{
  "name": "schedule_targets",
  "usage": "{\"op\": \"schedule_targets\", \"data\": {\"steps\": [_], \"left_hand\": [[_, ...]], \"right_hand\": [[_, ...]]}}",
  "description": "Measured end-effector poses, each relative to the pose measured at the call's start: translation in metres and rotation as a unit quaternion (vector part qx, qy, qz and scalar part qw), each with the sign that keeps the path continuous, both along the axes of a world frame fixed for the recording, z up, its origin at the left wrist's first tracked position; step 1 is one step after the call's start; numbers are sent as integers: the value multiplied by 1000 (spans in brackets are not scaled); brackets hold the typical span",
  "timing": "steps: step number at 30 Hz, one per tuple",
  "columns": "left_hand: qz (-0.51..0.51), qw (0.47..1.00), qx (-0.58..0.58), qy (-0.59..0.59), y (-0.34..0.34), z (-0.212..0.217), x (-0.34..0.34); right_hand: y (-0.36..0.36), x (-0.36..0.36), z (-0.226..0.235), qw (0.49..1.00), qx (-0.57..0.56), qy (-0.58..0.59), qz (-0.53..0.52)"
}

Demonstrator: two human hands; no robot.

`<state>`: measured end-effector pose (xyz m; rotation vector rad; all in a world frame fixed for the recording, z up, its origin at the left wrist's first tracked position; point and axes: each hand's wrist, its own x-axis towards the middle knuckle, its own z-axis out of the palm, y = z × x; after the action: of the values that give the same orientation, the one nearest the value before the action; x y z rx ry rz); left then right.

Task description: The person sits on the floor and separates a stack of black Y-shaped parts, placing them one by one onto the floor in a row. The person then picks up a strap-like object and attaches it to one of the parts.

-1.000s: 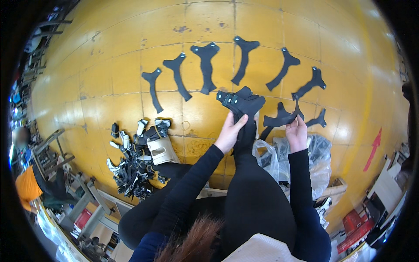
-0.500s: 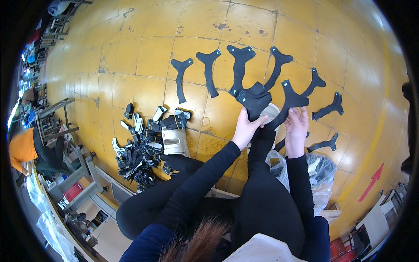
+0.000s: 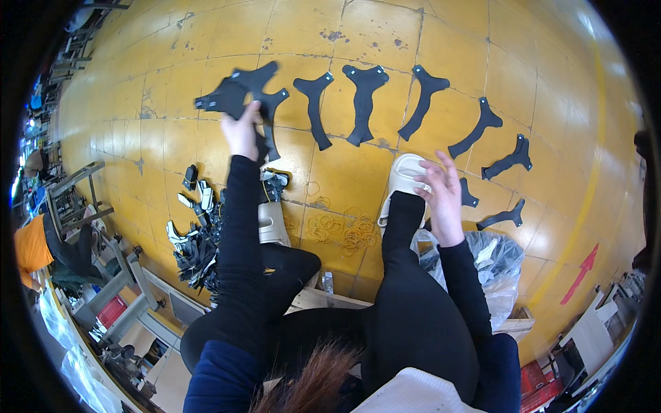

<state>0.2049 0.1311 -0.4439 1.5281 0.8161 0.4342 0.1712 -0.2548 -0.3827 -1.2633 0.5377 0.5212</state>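
Observation:
My left hand (image 3: 242, 129) is stretched out to the far left and grips a stack of black cut pieces (image 3: 231, 93) above the yellow tiled floor. My right hand (image 3: 444, 195) hovers open over my right knee, beside my white slipper (image 3: 405, 180), holding nothing. A row of black curved cut pieces (image 3: 363, 102) lies in an arc on the floor ahead, from the left one (image 3: 314, 109) round to the small ones at the right (image 3: 508, 160). A black piece (image 3: 272, 131) lies just right of my left hand.
A heap of black and white parts (image 3: 196, 234) lies at my left by my grey slipper (image 3: 273, 224). Rubber bands (image 3: 343, 230) are scattered between my legs. A clear plastic bag (image 3: 497, 258) sits at my right. A person in orange (image 3: 31, 248) sits at far left by metal frames.
My left hand has swung the stack of black pieces from the middle of the floor out to the far left. My right hand has let go and lifted open.

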Motion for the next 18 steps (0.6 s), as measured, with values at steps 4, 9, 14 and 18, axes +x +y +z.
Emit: {"op": "schedule_targets", "data": {"steps": [4,9,14,18], "left_hand": [[-16,997,20,74,88,-25,-24],[-12,986,81,143,139,-71,-72],[108,987,68,96,144,-87,-75],[151,984,-87,24,109,-47,-55]], "right_hand": [[-43,0,-5,996,-52,-5,-74],[-74,-5,-5,989,-51,6,-137],[-75,-6,2,988,-34,13,-153],[-59,-4,-3,992,-40,-12,-118]]}}
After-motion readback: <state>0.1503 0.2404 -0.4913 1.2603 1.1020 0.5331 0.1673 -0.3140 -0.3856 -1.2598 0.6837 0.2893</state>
